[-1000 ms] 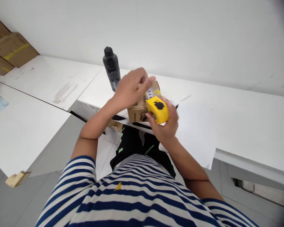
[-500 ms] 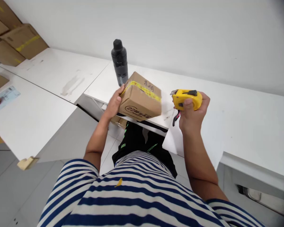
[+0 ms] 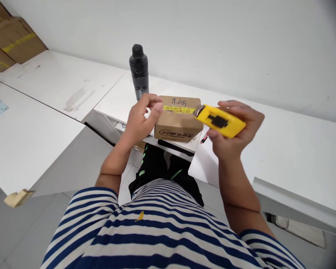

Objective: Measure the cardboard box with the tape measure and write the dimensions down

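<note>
Nearest the lens, your blue-and-white striped shirt (image 3: 156,239) filled the lower frame, with both forearms reaching up from it.

Right hand (image 3: 235,129): closed around a yellow plastic tape measure case (image 3: 220,121). You held it tilted above the table edge, its metal tip end pointing left toward the box, just beside the top right corner.

Left hand (image 3: 141,119): fingers loosely curled, narrow gap, nothing gripped. Your fingertips (image 3: 156,106) were at the box's upper left edge; contact could not be told.

Between your hands, a small brown cardboard box with a yellow tape strip and handwriting on top (image 3: 177,125) sat flat on the near edge of the white table (image 3: 282,149).

Behind the box, near it, a black cylindrical bottle (image 3: 139,71) stood upright.

Far left, well apart, brown cardboard cartons (image 3: 14,41) were stacked against the white wall.
</note>
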`<move>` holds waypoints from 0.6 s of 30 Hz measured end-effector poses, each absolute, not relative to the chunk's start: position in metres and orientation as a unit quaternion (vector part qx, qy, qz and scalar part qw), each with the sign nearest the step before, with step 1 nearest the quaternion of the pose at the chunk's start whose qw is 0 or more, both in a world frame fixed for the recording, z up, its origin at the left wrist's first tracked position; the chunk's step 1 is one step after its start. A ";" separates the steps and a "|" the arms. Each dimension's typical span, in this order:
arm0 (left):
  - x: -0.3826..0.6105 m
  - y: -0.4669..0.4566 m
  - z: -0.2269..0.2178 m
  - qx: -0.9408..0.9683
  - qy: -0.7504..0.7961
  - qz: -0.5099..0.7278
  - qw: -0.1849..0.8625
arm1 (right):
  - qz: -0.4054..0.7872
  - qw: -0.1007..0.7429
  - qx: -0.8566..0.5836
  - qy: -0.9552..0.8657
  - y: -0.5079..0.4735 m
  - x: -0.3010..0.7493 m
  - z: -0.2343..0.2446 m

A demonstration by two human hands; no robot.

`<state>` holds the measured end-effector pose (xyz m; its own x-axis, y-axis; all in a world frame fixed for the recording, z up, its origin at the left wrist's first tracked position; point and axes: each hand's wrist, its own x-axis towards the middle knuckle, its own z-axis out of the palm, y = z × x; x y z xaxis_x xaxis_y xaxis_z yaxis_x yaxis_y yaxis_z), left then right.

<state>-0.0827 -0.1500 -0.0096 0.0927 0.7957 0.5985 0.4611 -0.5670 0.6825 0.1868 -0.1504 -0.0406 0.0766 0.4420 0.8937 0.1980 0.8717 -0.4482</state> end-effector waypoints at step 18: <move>-0.109 -0.090 -0.025 0.616 0.510 0.421 0.427 | 0.226 0.626 -0.431 -0.609 -0.102 0.263 -0.055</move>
